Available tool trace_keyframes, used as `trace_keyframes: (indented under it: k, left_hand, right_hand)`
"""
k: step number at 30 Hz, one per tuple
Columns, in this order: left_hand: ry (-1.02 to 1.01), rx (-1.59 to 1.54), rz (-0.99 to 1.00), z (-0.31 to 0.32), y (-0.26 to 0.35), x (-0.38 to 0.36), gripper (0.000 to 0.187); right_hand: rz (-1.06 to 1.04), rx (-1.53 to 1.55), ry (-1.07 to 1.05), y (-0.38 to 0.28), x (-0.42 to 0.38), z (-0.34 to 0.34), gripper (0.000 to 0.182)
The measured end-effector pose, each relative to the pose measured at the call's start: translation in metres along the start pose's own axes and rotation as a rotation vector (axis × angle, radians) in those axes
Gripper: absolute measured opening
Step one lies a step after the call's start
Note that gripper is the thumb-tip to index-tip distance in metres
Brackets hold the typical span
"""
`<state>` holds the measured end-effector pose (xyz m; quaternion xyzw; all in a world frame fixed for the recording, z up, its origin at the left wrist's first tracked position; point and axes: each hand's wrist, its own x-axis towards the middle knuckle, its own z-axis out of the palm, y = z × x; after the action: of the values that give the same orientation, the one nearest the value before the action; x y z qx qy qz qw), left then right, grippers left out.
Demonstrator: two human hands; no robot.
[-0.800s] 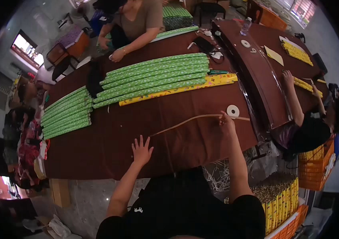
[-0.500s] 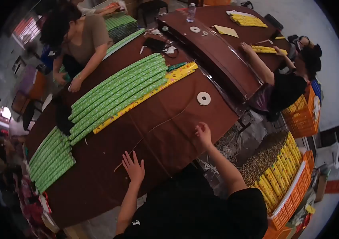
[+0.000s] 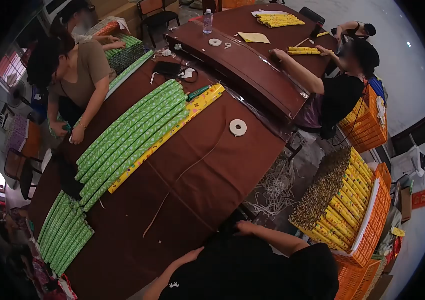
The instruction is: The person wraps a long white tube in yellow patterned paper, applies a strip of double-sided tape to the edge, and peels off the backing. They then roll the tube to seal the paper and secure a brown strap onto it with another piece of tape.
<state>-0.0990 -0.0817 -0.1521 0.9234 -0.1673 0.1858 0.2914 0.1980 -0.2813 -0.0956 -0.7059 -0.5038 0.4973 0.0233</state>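
My left hand (image 3: pixel 191 255) is close against the front of my black shirt, at the table's near edge, its fingers hidden. My right hand (image 3: pixel 245 227) is also near my body by the table edge, with its fingers not clearly visible. On the brown tabletop (image 3: pixel 197 185) lie a thin cord (image 3: pixel 178 179) and a white tape roll (image 3: pixel 238 128). Farther left, several green patterned rolls (image 3: pixel 132 135) rest beside a yellow patterned roll (image 3: pixel 167 137). A second group of green rolls (image 3: pixel 65 233) is at the lower left.
A co-worker (image 3: pixel 82 75) stands at the left side; another co-worker (image 3: pixel 347 75) handles yellow rolls (image 3: pixel 303 50) at the right. An orange crate (image 3: pixel 372 220) of yellow rolls stands to my right. Paper strips (image 3: pixel 275 190) litter the floor. A bottle (image 3: pixel 208 22) stands farther back.
Both my hands have drawn back from over the table to my body. The view has shifted, and the co-worker at the right has moved the yellow rolls slightly.
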Motion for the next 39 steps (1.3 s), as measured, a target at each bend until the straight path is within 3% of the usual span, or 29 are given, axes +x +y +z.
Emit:
trace_keyframes:
  k: [1, 2, 3, 4, 5, 6, 8, 9, 10, 11, 12, 14, 16, 18, 21, 22, 25, 26, 27, 28, 29, 30, 32, 33, 35, 39]
  left_hand:
    - [-0.001, 0.013, -0.001, -0.024, 0.004, -0.015, 0.047]
    - [-0.645, -0.235, -0.403, -0.017, 0.004, -0.003, 0.047]
    - [-1.279, -0.497, -0.816, -0.035, 0.006, 0.072, 0.048]
    - [-1.265, -0.503, -0.833, 0.019, 0.003, -0.012, 0.048]
    - [-0.588, -0.133, -0.344, 0.063, 0.001, -0.044, 0.048]
    - [-0.574, -0.131, -0.367, 0.075, 0.008, -0.029, 0.048]
    - [-0.169, 0.085, -0.206, 0.091, 0.019, 0.013, 0.045]
    - [-0.427, -0.101, -0.528, 0.062, 0.024, 0.058, 0.041]
    - [-0.413, -0.099, -0.564, 0.048, 0.033, 0.093, 0.041]
    - [-0.346, -0.259, -0.855, 0.039, 0.041, 0.121, 0.034]
    - [-0.261, -0.424, -1.142, 0.032, 0.048, 0.141, 0.028]
    - [-0.240, -0.399, -1.250, 0.024, 0.059, 0.168, 0.022]
    - [-0.203, -0.378, -1.365, 0.021, 0.072, 0.192, 0.018]
    - [0.053, -0.337, -1.672, 0.023, 0.083, 0.211, 0.014]
    - [0.231, -0.441, -1.715, 0.051, 0.086, 0.202, 0.016]
    - [0.295, -0.422, -1.768, 0.052, 0.094, 0.202, 0.016]
    - [-0.150, -0.707, -1.637, 0.054, 0.106, 0.198, 0.038]
    - [-0.291, -0.730, -1.585, 0.074, 0.104, 0.187, 0.047]
    - [-0.387, -0.780, -1.672, 0.072, 0.103, 0.195, 0.053]
    - [-0.490, -0.828, -1.753, 0.069, 0.100, 0.201, 0.063]
    - [-0.482, -0.888, -1.651, 0.084, 0.097, 0.197, 0.062]
    - [-0.479, -0.948, -1.548, 0.100, 0.095, 0.191, 0.061]
    - [-0.464, -0.944, -1.557, 0.095, 0.093, 0.184, 0.061]
    - [-0.460, -0.938, -1.557, 0.095, 0.086, 0.176, 0.061]
    - [-0.454, -0.901, -1.573, 0.087, 0.068, 0.153, 0.061]
    - [-0.460, -0.819, -1.596, 0.062, 0.026, 0.104, 0.060]
  right_hand:
    - [-0.002, -0.068, -0.017, 0.002, -0.002, -0.006, 0.038]
    - [-0.004, -0.138, -0.036, 0.006, -0.003, -0.014, 0.037]
    - [-0.016, -0.146, -0.039, 0.026, 0.009, -0.004, 0.037]
    - [-0.100, -0.210, -0.038, 0.045, 0.021, 0.005, 0.036]
    - [-0.186, -0.276, -0.041, 0.066, 0.027, 0.009, 0.034]
    - [-0.202, -0.291, -0.056, 0.067, 0.019, -0.008, 0.034]
    - [-0.223, -0.192, -0.085, 0.066, 0.005, -0.040, 0.035]
    - [-0.245, -0.208, -0.107, 0.063, -0.001, -0.056, 0.035]
    - [-0.137, -0.115, -0.111, 0.058, -0.007, -0.069, 0.036]
    - [-0.029, -0.022, -0.116, 0.057, -0.009, -0.076, 0.037]
    - [-0.053, -0.039, -0.145, 0.062, -0.009, -0.078, 0.037]
    - [-0.090, 0.128, -0.148, 0.073, -0.005, -0.086, 0.041]
    - [-0.124, 0.048, -0.244, 0.072, -0.003, -0.094, 0.044]
    - [-0.164, -0.045, -0.335, 0.073, 0.007, -0.101, 0.048]
    - [-0.180, -0.198, -0.433, 0.088, 0.025, -0.084, 0.050]
    - [-0.238, -0.248, -0.487, 0.088, 0.027, -0.078, 0.042]
    - [-0.393, -0.381, -0.615, 0.095, 0.035, -0.054, 0.027]
    - [-0.486, -0.315, -0.492, 0.112, 0.035, -0.029, 0.029]
    - [-0.572, -0.238, -0.363, 0.118, 0.043, -0.009, 0.031]
    - [-0.555, -0.417, -0.523, 0.095, 0.048, -0.016, 0.037]
    - [-0.522, -0.599, -0.681, 0.072, 0.047, -0.030, 0.044]
    - [-0.535, -0.612, -0.683, 0.165, 0.049, -0.008, 0.044]
    - [-0.454, -0.142, -0.798, 0.151, 0.104, 0.069, 0.033]
    - [-0.472, -0.147, -0.802, 0.131, 0.098, 0.058, 0.033]
    - [-0.706, -1.084, -0.909, 0.084, 0.089, 0.037, 0.022]
    - [-0.813, -1.114, -0.798, 0.014, 0.184, 0.024, 0.022]
